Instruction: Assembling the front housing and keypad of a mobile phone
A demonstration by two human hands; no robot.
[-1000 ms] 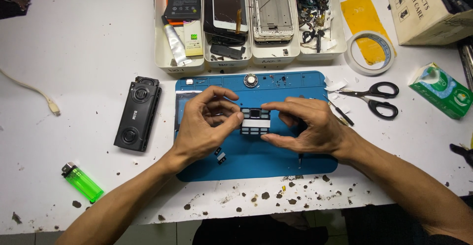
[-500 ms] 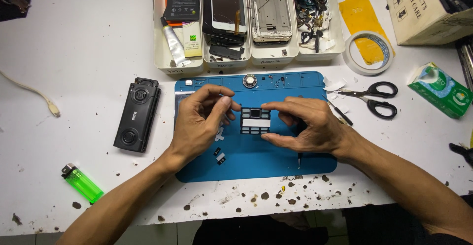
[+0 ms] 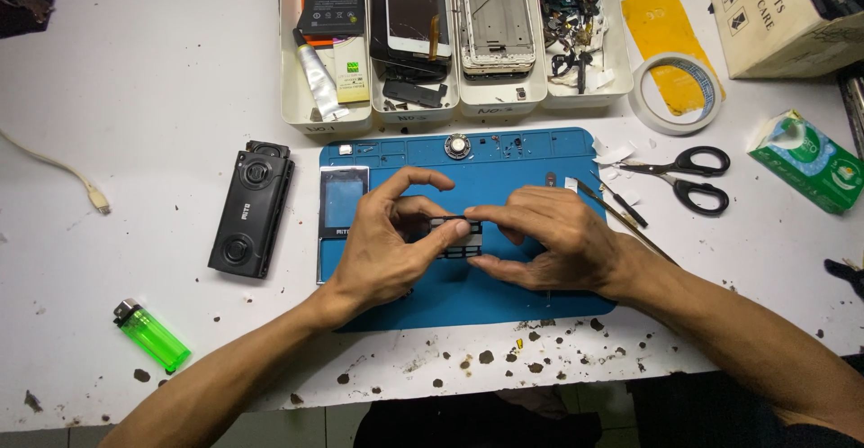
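Over the blue work mat [image 3: 504, 295], my left hand [image 3: 387, 241] and my right hand [image 3: 549, 236] pinch a small dark phone keypad part [image 3: 457, 236] between their fingertips, one from each side. My fingers cover most of the part. A phone front cover with a blue screen window [image 3: 342, 207] lies on the mat's left edge, beside my left hand. A black phone back shell [image 3: 251, 209] rests on the white table further left.
Several white trays [image 3: 450, 106] with phone parts, a battery and a cracked screen line the back. Black scissors [image 3: 688, 178], a tape roll [image 3: 679, 92], tweezers [image 3: 621, 218], a green packet [image 3: 805, 160] and a cardboard box [image 3: 778, 11] lie right. A green lighter [image 3: 153, 335] lies front left.
My left hand has slid to the right, uncovering the front cover with the blue window. Both hands stay closed on the keypad part.
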